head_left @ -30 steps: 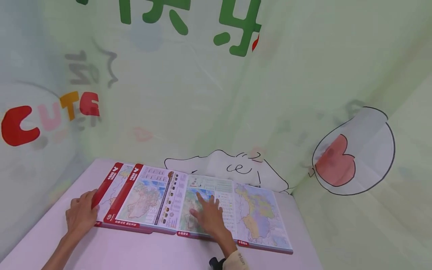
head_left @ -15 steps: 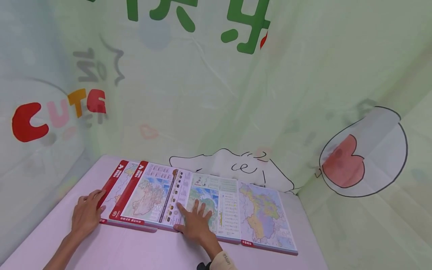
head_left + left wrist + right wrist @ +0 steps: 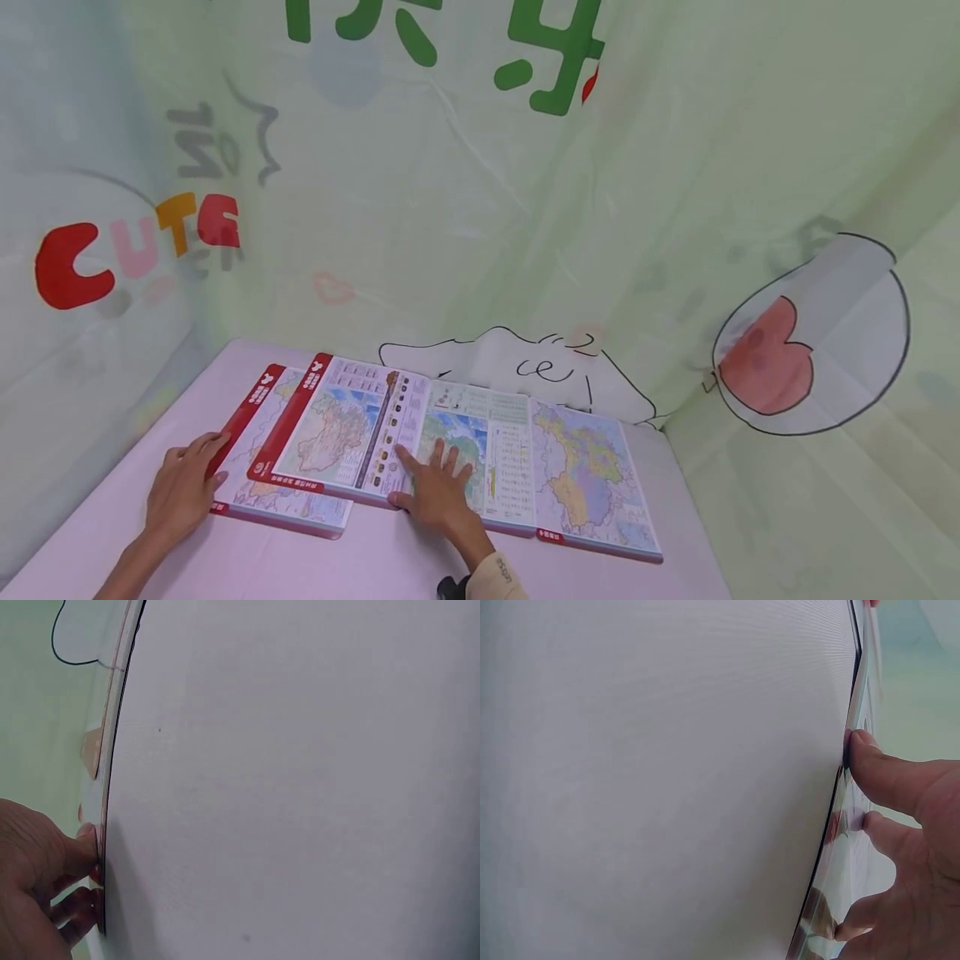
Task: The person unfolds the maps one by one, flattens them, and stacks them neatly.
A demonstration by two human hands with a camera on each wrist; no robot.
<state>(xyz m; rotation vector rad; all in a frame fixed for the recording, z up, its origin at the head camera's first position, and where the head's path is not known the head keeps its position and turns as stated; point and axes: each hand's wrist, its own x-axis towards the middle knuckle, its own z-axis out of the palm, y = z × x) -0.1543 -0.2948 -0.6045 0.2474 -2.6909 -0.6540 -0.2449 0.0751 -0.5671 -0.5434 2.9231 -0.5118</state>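
Several laminated maps overlap in a row on a pale pink table. At the left end, my left hand (image 3: 182, 490) grips the red-bordered edge of the lower map (image 3: 287, 505), fingers on its left side and thumb near its front corner. Partly over it lies another red-edged map (image 3: 327, 433). My right hand (image 3: 437, 490) rests with spread fingers on the unfolded panels (image 3: 506, 467) at the middle, the thumb at their front edge. In the right wrist view, the thumb (image 3: 885, 769) touches the map's edge (image 3: 859, 690). The left fingertips (image 3: 86, 904) meet the left map's edge.
A coloured map panel (image 3: 588, 483) lies at the right end of the row. Pale printed curtains (image 3: 450, 208) enclose the back and sides of the table (image 3: 360, 571). A dark wrist device (image 3: 452, 588) sits by the right sleeve (image 3: 497, 578).
My right hand has moved left across the panels and come to rest. The left hand has drawn the lower map toward the front, so more of it shows beneath the upper one.
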